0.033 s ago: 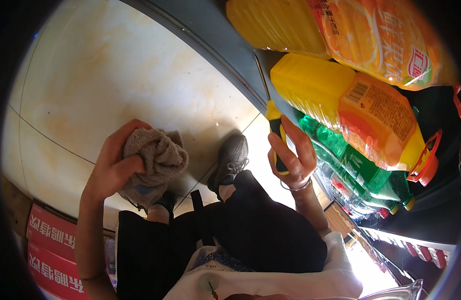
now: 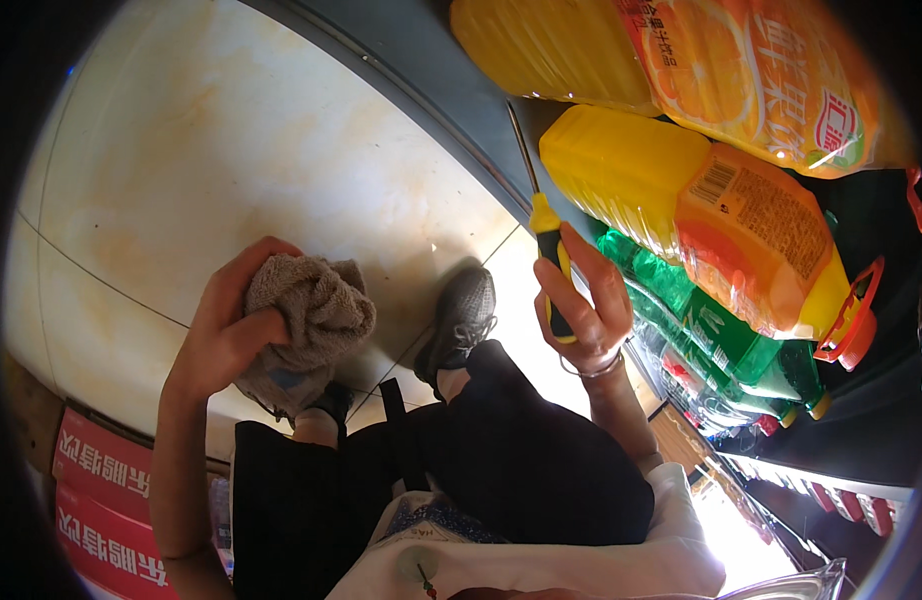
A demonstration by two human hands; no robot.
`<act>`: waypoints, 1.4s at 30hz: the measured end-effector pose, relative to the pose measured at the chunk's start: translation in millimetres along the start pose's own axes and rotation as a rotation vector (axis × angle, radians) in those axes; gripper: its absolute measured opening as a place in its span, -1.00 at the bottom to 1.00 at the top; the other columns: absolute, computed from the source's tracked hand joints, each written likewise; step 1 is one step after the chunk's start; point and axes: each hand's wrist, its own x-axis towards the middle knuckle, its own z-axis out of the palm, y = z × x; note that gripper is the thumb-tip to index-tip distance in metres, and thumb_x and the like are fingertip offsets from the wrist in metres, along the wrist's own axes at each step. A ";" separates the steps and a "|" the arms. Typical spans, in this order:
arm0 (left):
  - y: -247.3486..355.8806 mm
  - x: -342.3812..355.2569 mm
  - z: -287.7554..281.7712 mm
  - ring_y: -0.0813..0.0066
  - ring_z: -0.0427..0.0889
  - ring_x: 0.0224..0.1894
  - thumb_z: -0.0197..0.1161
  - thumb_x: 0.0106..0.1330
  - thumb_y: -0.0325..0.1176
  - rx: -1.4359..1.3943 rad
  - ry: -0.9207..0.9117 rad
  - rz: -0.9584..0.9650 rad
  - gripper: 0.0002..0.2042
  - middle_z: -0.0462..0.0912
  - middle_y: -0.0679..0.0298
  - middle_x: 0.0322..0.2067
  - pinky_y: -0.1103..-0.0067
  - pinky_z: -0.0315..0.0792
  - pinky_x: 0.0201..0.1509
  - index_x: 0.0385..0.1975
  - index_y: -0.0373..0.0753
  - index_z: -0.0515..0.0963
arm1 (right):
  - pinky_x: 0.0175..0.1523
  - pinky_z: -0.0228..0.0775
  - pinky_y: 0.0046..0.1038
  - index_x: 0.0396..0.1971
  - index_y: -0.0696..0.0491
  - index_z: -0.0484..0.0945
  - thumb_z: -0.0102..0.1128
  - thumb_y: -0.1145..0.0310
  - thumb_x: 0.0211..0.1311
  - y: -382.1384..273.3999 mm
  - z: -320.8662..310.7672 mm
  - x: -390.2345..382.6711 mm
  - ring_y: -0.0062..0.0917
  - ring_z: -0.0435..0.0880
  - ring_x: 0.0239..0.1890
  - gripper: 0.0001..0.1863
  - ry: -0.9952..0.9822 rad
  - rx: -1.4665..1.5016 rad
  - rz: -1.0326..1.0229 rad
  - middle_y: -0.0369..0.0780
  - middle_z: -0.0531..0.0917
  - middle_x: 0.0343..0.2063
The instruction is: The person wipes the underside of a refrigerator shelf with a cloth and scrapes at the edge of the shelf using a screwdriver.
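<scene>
Right fingers (image 2: 589,262) curl round the screwdriver (image 2: 543,213), shaft pointing forward and slightly left; left fingers (image 2: 249,264) clutch the bunched cloth (image 2: 316,305).

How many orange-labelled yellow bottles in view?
2: an orange-labelled yellow plastic bottle at upper right, another just below it, right of the yellow-and-black screwdriver. More may be hidden.

One crumpled brown terry cloth (image 2: 316,305), one yellow-and-black screwdriver (image 2: 544,212), two large yellow plastic bottles (image 2: 751,225), two red rectangular boxes (image 2: 101,535).
</scene>
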 end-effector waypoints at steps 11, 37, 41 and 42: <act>-1.9 0.3 10.3 0.45 0.49 -0.25 0.05 -0.19 -0.49 0.118 -0.033 0.240 -0.43 0.52 0.22 -0.31 0.61 0.39 -0.09 0.01 -0.27 0.39 | -0.16 0.57 -0.41 -0.30 0.15 0.51 0.30 0.66 -0.20 -8.7 -35.8 2.2 -0.23 0.70 -0.26 -0.65 -0.033 0.395 0.199 0.11 0.64 -0.23; 49.4 106.4 88.0 0.21 0.65 -0.51 0.23 0.11 -0.37 1.453 0.316 0.159 -0.11 0.64 0.15 -0.57 0.38 0.51 -0.36 0.44 0.06 -0.16 | -0.22 0.59 -0.39 -0.30 0.14 0.46 0.32 0.62 -0.15 -12.0 -43.1 -34.5 -0.21 0.71 -0.28 -0.67 -0.008 0.219 0.248 0.09 0.64 -0.25; 41.3 78.1 32.4 0.10 0.68 -0.41 0.15 0.17 -0.19 1.576 0.507 -0.115 -0.32 0.64 0.01 -0.50 0.29 0.58 -0.26 0.26 -0.44 0.19 | -0.10 0.55 -0.38 -0.26 0.11 0.45 0.37 0.55 -0.05 -15.8 -50.9 -44.8 -0.23 0.67 -0.16 -0.66 0.030 0.319 0.414 0.11 0.61 -0.18; 45.9 69.4 23.0 0.04 0.67 -0.37 0.11 0.15 -0.22 1.535 0.528 -0.145 -0.43 0.64 -0.01 -0.49 0.24 0.55 -0.22 0.16 -0.36 0.32 | -0.09 0.54 -0.37 -0.24 0.10 0.43 0.38 0.52 -0.03 -17.2 -50.5 -44.2 -0.23 0.67 -0.16 -0.66 0.046 0.360 0.439 0.12 0.61 -0.17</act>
